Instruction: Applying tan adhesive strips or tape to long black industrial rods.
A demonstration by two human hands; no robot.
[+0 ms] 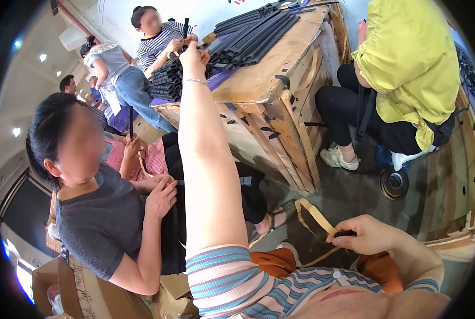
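left hand (193, 56) reaches black strips (248, 34) on wooden crate (280, 74).

Head-worn fisheye, looking down and forward — close, single view

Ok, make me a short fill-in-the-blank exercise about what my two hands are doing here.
1. The left hand reaches up to the black strips piled on a wooden ____.
2. The right hand holds a tan ____ low by the lap.
3. The left wrist wears a thin ____.

Missing words: crate; strap; bracelet
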